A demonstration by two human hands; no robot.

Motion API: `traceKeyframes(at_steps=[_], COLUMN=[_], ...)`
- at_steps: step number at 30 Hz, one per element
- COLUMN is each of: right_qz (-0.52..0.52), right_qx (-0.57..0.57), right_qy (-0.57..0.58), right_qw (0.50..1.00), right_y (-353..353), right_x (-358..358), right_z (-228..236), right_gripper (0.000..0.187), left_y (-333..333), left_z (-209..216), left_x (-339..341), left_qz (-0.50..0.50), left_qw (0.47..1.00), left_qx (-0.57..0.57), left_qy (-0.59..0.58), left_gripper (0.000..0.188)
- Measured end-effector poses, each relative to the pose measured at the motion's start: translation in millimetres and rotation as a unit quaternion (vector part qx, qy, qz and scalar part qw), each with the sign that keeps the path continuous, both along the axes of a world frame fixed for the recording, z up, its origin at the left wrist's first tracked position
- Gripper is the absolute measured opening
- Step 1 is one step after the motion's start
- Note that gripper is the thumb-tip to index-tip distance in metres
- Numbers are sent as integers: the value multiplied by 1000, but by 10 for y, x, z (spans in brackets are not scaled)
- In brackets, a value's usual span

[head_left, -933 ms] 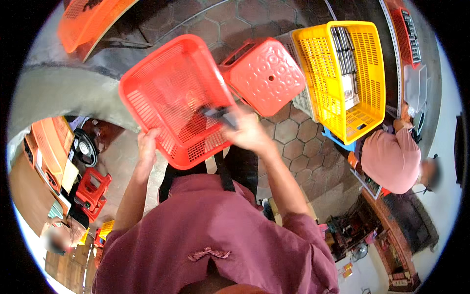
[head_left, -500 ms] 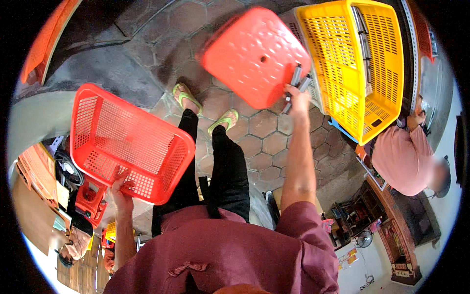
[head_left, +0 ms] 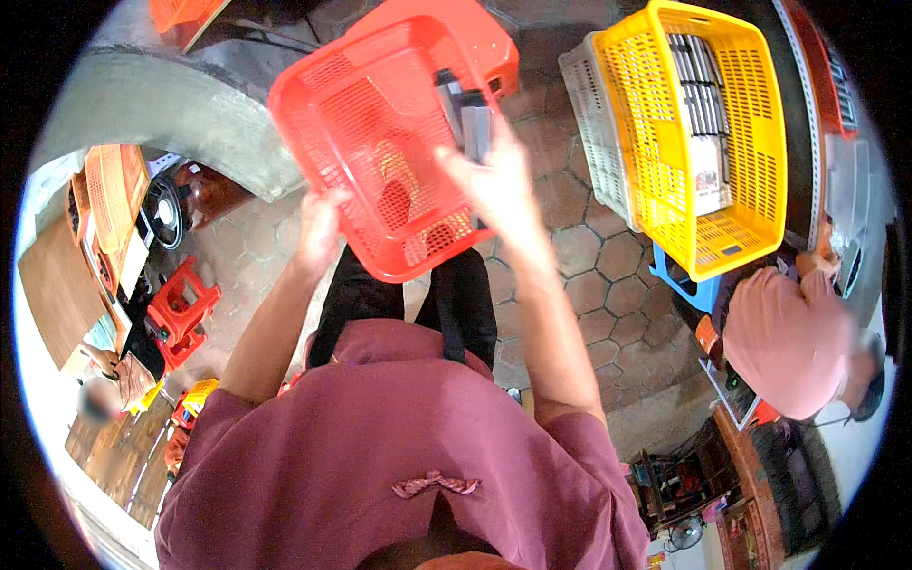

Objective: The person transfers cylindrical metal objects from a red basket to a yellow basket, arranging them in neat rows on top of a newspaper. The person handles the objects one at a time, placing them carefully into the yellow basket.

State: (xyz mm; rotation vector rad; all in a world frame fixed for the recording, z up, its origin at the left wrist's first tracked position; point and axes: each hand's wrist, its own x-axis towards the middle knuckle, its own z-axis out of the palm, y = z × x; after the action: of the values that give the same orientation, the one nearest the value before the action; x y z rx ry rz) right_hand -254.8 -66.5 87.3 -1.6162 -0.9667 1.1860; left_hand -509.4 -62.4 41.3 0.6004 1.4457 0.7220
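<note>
A red perforated plastic basket (head_left: 370, 256) is held tilted in front of my body. My left hand (head_left: 321, 228) grips its near left rim, fingers closed. At the basket's right side, my right hand (head_left: 492, 180) closes round a few grey bar-shaped pieces with black ends (head_left: 472, 123). Those pieces lie against the inside of the right wall; what they are, I cannot make out. Behind the basket, a red plastic stool (head_left: 496, 57) is partly covered. On the right, a yellow perforated basket (head_left: 651, 133) holds a row of similar grey and black pieces.
A white basket (head_left: 594, 123) sits beside the yellow one, with a blue stool (head_left: 686, 280) below. A person in a pink top (head_left: 781, 342) works at far right. Red stools (head_left: 180, 313) and a black fan-like round object (head_left: 163, 211) stand at left. Hexagonal tiles (head_left: 584, 275) cover the floor.
The red basket has swung from the left to the front of me, over the red stool. My right hand has brought the grey pieces from beside the yellow basket into it.
</note>
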Motion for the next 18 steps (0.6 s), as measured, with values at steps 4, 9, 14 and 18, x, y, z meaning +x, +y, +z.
traceKeyframes(at_steps=[4, 9, 14, 18], right_qz=[56, 30, 97, 263], right_qx=[-114, -96, -151, -2], right_qy=[-249, -272, -240, -281], right_qw=[960, 957, 954, 923], right_y=[-263, -611, -572, -453], right_x=[-97, 210, 678, 1303], right_z=[-452, -549, -297, -549], right_gripper=[65, 67, 57, 58], left_y=[-225, -371, -234, 76], left_z=[188, 113, -18, 125], left_x=[742, 1184, 1295, 1506], left_qz=[-39, -104, -166, -215], left_qw=[998, 993, 983, 973], left_qx=[-39, -28, -50, -60], left_qy=[-40, -44, -62, -59], left_gripper=[33, 33, 32, 32])
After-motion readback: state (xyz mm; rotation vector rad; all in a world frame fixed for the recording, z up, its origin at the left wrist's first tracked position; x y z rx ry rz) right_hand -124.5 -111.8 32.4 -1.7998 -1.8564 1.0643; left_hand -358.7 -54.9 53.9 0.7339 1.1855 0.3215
